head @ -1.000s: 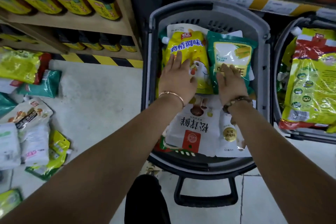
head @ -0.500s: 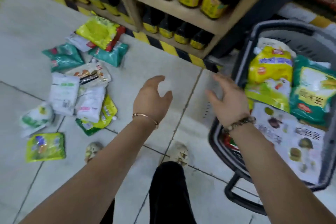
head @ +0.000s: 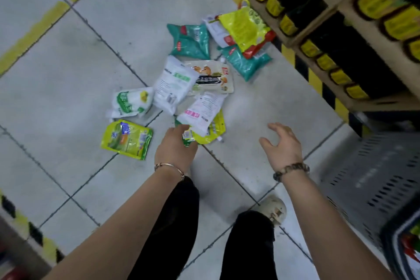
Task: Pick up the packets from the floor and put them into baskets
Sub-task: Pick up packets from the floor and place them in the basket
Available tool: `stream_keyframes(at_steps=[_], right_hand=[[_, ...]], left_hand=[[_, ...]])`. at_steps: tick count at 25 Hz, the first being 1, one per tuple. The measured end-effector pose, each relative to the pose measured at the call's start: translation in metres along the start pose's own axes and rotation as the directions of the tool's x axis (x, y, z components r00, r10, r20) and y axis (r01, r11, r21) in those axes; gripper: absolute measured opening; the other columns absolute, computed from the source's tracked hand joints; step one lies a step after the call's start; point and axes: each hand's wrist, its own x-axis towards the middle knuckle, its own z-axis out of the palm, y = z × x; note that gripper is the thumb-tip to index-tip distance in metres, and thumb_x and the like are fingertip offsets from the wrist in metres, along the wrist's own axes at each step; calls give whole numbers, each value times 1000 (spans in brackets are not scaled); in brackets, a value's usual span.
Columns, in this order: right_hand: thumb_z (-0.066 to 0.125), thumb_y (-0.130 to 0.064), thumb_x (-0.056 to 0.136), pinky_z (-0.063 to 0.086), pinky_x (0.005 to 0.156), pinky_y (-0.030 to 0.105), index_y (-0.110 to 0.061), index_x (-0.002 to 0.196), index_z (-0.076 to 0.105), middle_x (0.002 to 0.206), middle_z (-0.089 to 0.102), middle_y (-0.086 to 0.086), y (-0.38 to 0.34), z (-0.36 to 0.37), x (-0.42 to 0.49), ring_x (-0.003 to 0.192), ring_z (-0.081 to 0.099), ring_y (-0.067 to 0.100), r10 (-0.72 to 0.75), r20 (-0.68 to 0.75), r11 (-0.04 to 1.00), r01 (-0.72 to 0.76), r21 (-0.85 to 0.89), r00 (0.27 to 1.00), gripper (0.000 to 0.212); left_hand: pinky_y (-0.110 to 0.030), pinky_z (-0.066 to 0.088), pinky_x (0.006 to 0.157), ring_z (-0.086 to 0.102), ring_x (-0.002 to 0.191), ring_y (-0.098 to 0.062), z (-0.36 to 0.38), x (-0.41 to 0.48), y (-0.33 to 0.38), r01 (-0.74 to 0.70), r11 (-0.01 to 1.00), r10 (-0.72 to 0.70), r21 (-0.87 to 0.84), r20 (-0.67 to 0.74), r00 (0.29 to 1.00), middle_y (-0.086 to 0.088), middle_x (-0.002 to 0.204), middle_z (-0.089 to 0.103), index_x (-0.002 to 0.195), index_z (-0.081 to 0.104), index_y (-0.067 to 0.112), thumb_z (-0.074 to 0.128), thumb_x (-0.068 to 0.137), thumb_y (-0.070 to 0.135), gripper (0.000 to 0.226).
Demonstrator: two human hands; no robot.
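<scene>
Nearest, the right hand (head: 281, 144) hangs spread and holds nothing, beside the basket (head: 375, 177). The left hand (head: 176, 146) curls at the near corner of the yellow-green packet (head: 216, 128); whether it grips is unclear. Beyond, packets (head: 175, 82) lie heaped on the floor (head: 91, 64). They look like light, soft, slippery pouches, probably best pinched at a sealed edge.

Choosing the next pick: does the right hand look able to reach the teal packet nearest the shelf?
Probably yes: the right hand is open and only bare floor lies between it and the teal packet.

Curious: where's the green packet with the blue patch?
Head view: the green packet lies on the floor, left of the left hand, below a white-green pouch.
</scene>
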Motion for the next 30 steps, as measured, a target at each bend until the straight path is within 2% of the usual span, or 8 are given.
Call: stream_keyframes(at_steps=[9,16,18,21,24,26,28,30], right_hand=[[68,-24,81,38,86,23,-13,124,55,125,58,8,-19,160,98,109,56,21,334,162,906,-363,217,929,46],[71,-48,74,37,84,29,-9,134,45,135,51,9,-3,278,201,118,51,28,590,291,694,-657,293,753,77],[72,-53,71,39,94,34,-8,135,44,136,50,8,0,292,218,120,50,28,643,321,593,-718,365,695,82],[73,-41,75,46,95,36,-10,134,47,130,56,7,7,305,231,112,58,25,603,311,580,-671,462,735,72],[71,-10,78,54,61,26,-8,112,63,94,70,7,14,290,215,72,70,18,471,339,488,-561,669,814,35],[67,-1,79,56,59,33,-9,96,66,86,72,9,16,271,195,70,70,23,334,434,430,-545,720,837,19],[65,2,79,57,73,42,-8,98,67,95,71,13,16,260,177,85,69,29,220,535,474,-568,672,816,22],[68,2,72,56,77,42,-7,100,67,100,71,14,12,256,163,90,68,30,132,638,542,-594,594,759,30]], left_hand=[[-31,43,95,56,110,-21,50,103,-101,179,975,-164,-130,113,980,-3,124,57,122,57,20,63,82,21,40],[-23,38,89,56,111,-23,118,203,-144,157,980,-141,-124,132,981,-8,123,60,122,58,16,63,83,17,40],[-22,38,89,56,111,-23,128,218,-150,172,976,-156,-136,120,980,-8,123,60,122,59,15,61,83,15,38],[-21,37,88,58,106,-21,136,229,-159,176,969,-157,-175,121,980,-7,119,62,120,59,14,59,85,13,35],[-23,40,87,55,97,-17,127,228,-159,198,898,-164,-394,118,979,-10,118,61,121,58,10,62,86,14,35],[-28,42,88,55,106,-21,115,224,-156,291,787,-207,-544,213,955,-11,124,57,127,53,9,65,86,22,44],[-32,47,84,58,109,-21,104,217,-149,471,632,-240,-616,423,874,-5,124,58,131,49,13,66,83,36,56],[-30,54,70,69,89,-19,100,207,-140,592,433,-175,-679,581,795,-3,102,70,117,58,10,68,72,38,54]])
